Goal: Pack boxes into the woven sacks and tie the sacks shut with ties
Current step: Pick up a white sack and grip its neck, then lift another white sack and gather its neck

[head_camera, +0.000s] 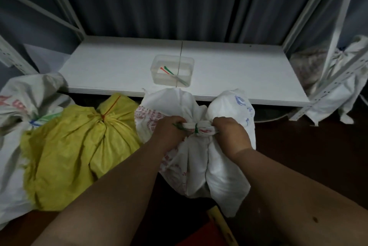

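A full white woven sack point(191, 166) with red and blue print stands on the floor in front of me. Its mouth is gathered into a twisted neck, and a green tie point(196, 127) is wrapped around that neck. My left hand point(169, 132) grips the neck on the left side, with the tie's green tail showing at its fingers. My right hand point(229, 132) grips the gathered neck on the right of the tie. No boxes are visible; the sack's contents are hidden.
A yellow sack point(75, 152) closed with a red tie point(108, 111) lies to the left, beside another white sack point(14, 118). A clear tub point(172, 70) holding red and green ties sits on the white shelf board point(239, 72). A further white sack point(342, 78) leans at the right rack post.
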